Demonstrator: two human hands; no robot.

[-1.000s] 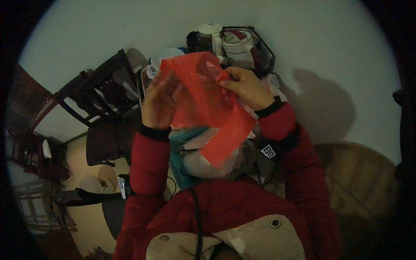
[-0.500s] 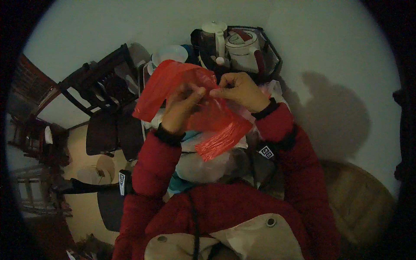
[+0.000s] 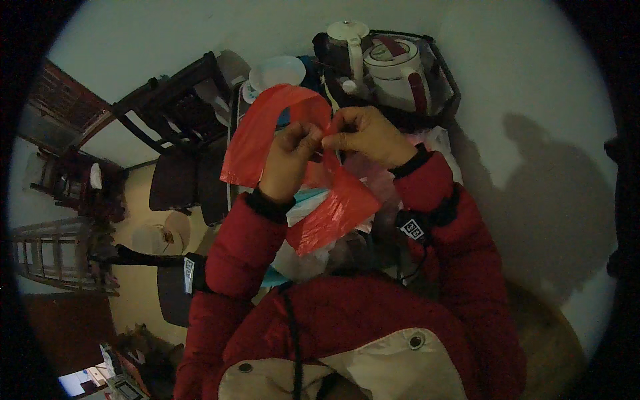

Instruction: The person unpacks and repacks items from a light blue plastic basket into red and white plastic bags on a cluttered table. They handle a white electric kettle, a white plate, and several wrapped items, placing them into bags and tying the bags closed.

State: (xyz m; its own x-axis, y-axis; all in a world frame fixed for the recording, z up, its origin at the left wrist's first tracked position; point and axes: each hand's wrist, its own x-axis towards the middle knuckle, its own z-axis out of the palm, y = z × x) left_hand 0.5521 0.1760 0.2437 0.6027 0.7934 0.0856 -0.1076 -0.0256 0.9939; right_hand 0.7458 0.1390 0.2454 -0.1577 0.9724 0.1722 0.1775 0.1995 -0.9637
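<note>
A thin red plastic bag [image 3: 257, 137] hangs between my two hands, gathered to a narrow strip where they meet. My left hand [image 3: 290, 155] is closed on it, thumb and fingers pinched together. Close beside it, my right hand [image 3: 370, 137] pinches the same strip between thumb and forefinger. One wide part of the bag spreads out to the left of my left wrist. The other end droops below the hands, over clear and pale plastic bags [image 3: 310, 260] and a light blue item [image 3: 309, 198] lying on the table.
Behind my hands, a black-rimmed tray [image 3: 453, 87] holds a white electric kettle [image 3: 393, 73] and a pitcher with a cream lid [image 3: 348, 30]. White bowls [image 3: 277, 72] stand left of it. Dark wooden chairs [image 3: 177, 110] are at the left, a round wooden top [image 3: 547, 333] at the lower right.
The bag's middle has drawn into a narrower strip between my fingers, and an opening now shows in its upper part. The view has shifted, so the surroundings sit farther right.
</note>
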